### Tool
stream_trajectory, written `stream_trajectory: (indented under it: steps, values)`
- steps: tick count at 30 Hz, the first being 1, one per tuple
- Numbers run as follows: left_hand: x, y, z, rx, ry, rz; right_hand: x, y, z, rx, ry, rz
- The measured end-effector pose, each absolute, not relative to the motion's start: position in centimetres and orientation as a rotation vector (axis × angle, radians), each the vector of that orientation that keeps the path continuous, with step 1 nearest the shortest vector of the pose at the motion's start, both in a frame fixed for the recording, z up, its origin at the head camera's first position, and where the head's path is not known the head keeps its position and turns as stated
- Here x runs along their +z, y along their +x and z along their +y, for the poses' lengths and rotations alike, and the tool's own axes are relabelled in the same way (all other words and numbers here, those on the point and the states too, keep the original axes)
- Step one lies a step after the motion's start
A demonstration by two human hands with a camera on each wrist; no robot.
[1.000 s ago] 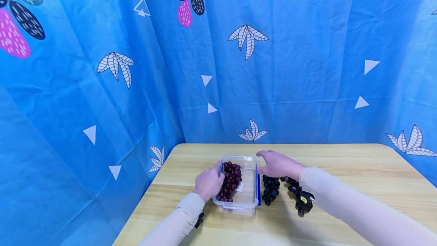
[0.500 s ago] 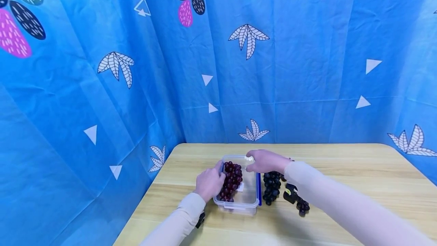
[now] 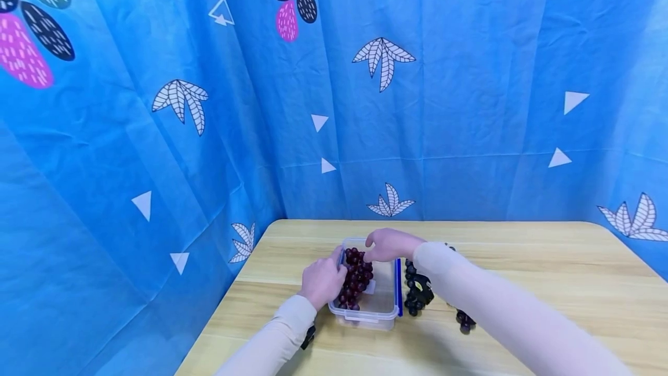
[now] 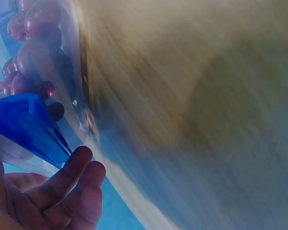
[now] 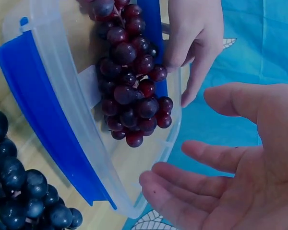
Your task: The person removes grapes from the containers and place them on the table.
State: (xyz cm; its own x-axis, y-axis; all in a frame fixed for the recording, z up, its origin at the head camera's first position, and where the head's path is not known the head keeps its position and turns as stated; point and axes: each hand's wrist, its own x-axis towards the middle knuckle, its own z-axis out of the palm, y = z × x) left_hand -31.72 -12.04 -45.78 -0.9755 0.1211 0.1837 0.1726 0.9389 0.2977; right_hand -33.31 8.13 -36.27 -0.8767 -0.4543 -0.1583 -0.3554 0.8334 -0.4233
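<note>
A clear plastic food container (image 3: 383, 300) with blue side latches stands on the table. A bunch of red grapes (image 3: 357, 277) lies along its left side. My left hand (image 3: 322, 280) holds the container's left side; in the left wrist view its fingers (image 4: 79, 184) lie beside the blue latch (image 4: 31, 124). Above the container's far end, my right hand (image 3: 391, 244) reaches over the grapes. Its spread fingers (image 5: 201, 155) hold nothing in the right wrist view and appear apart from the red grapes (image 5: 134, 86).
Right of the container lies a bunch of black grapes (image 3: 412, 300), partly covered by the right wrist's camera. Another dark bunch (image 3: 464, 321) shows beneath the right forearm. A blue patterned curtain (image 3: 469, 132) hangs behind the wooden table (image 3: 548, 271).
My right hand has moved left, from the container's right rim to over the red grapes. My left hand has stayed at the container's left side.
</note>
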Motion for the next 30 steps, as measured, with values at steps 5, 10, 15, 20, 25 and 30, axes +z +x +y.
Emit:
stream_trajectory:
  steps: [5,10,15,20,25,30]
  values:
    - [-46.1,-31.7,-12.0,-0.448,-0.226,-2.928,-36.7,-33.6,7.4,-0.544,-0.629,2.753]
    - [-46.4,-31.6,-12.2,-0.464,-0.232,-2.936,-37.6,-34.5,6.6,-0.503,-0.62,2.744]
    - [-46.6,-31.6,-12.3,-0.469,-0.241,-2.928,-38.2,-35.6,5.9,-0.499,-0.611,2.733]
    - [-46.4,-31.5,-12.2,-0.465,-0.238,-2.932,-38.2,-35.9,5.7,-0.537,-0.565,2.71]
    - [-46.2,-31.6,-12.0,-0.474,-0.256,-2.928,-38.2,-36.1,5.5,-0.568,-0.486,2.681]
    - [-45.8,-31.6,-12.1,-0.476,-0.264,-2.914,-38.2,-36.6,5.0,-0.579,-0.45,2.652]
